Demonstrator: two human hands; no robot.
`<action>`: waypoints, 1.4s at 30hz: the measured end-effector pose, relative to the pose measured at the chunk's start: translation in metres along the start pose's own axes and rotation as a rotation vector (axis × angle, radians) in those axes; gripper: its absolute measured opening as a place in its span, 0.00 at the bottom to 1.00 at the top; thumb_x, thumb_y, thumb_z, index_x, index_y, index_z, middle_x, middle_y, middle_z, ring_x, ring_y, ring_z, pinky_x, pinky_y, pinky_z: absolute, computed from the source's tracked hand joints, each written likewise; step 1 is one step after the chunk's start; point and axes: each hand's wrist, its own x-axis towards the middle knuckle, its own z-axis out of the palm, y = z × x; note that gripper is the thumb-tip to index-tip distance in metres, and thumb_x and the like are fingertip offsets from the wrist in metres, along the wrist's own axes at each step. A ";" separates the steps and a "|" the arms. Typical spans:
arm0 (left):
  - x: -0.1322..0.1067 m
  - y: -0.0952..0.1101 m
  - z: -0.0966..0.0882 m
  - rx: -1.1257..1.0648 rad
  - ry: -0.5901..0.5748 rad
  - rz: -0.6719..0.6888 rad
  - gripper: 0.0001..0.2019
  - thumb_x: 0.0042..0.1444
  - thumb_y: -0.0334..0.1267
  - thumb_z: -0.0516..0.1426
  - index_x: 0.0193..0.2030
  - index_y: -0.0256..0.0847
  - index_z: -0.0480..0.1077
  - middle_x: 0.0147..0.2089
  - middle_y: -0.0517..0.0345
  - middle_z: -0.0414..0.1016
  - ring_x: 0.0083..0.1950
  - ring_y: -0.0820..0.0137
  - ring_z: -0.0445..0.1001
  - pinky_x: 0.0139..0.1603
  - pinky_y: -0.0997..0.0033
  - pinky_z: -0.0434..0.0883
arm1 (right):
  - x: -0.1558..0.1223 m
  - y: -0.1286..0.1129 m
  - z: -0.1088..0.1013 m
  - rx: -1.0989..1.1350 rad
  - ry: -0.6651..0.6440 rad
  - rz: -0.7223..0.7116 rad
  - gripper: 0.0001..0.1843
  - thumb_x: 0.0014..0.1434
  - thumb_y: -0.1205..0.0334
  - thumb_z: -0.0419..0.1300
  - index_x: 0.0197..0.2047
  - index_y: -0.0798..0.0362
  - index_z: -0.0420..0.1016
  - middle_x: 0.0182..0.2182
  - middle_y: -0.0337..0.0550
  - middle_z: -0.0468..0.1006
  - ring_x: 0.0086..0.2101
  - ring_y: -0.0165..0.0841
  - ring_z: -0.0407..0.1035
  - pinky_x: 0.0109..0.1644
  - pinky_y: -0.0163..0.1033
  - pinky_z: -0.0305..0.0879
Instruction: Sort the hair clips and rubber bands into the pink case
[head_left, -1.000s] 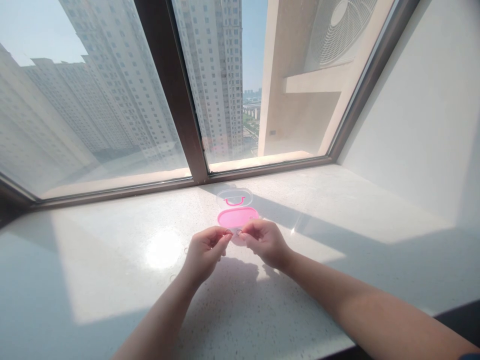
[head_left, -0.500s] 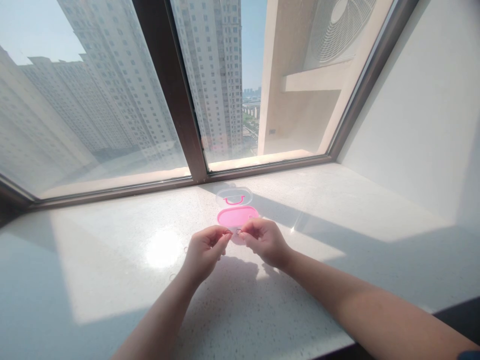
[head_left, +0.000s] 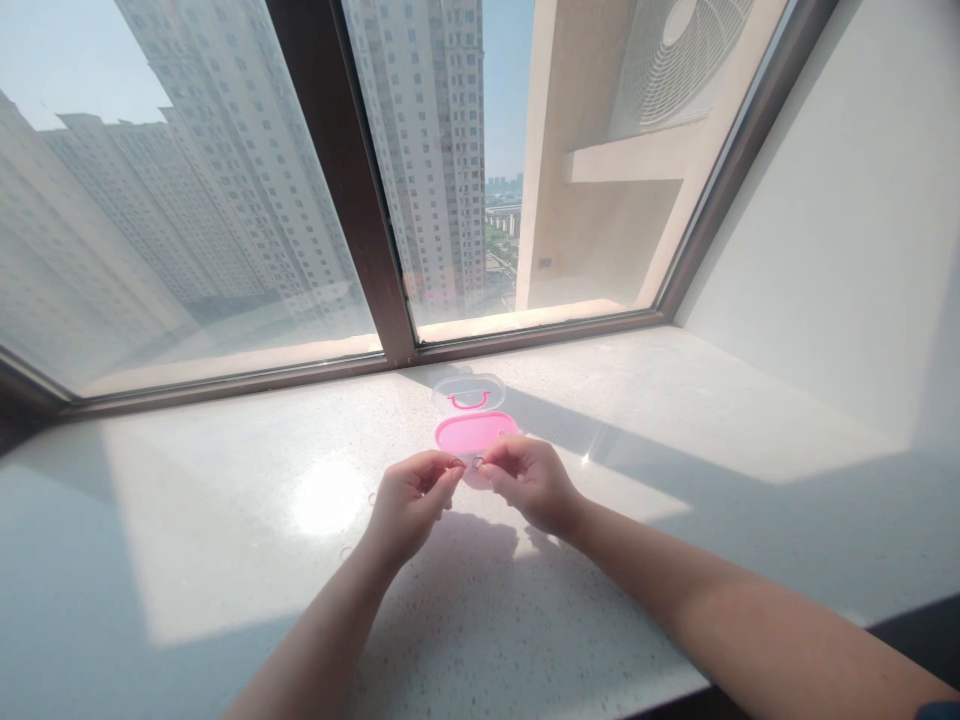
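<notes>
My right hand (head_left: 534,484) pinches a small thin ring (head_left: 478,462) between thumb and fingertips. Close beside it, my left hand (head_left: 417,500) is closed in a pinch on a similar thin, dark ring (head_left: 458,461), mostly covered by the fingers. The two hands' fingertips are a small gap apart. Just behind them lies an open pink oval box (head_left: 474,432), its near side partly covered by my hands. Its clear lid (head_left: 450,386) with a pink handle (head_left: 469,404) lies folded back towards the window.
Small, faint rings (head_left: 345,552) lie on the white speckled windowsill (head_left: 247,520) left of my left hand. A brown window frame (head_left: 401,345) runs along the back, and a white wall (head_left: 825,250) closes off the right side.
</notes>
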 end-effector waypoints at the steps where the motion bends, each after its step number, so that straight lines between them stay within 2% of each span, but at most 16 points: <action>1: 0.000 0.000 0.000 0.002 0.000 0.000 0.11 0.58 0.42 0.58 0.35 0.35 0.75 0.19 0.63 0.67 0.19 0.77 0.65 0.19 0.79 0.63 | 0.000 0.000 0.000 -0.003 0.000 0.000 0.09 0.56 0.61 0.60 0.26 0.55 0.71 0.17 0.35 0.67 0.19 0.26 0.60 0.22 0.32 0.56; 42: 0.000 -0.001 0.000 -0.016 -0.022 0.003 0.10 0.58 0.39 0.57 0.35 0.34 0.76 0.18 0.63 0.67 0.19 0.77 0.64 0.20 0.78 0.63 | 0.000 0.001 0.000 -0.022 0.014 -0.031 0.09 0.55 0.62 0.61 0.25 0.57 0.72 0.17 0.34 0.66 0.20 0.25 0.58 0.23 0.31 0.54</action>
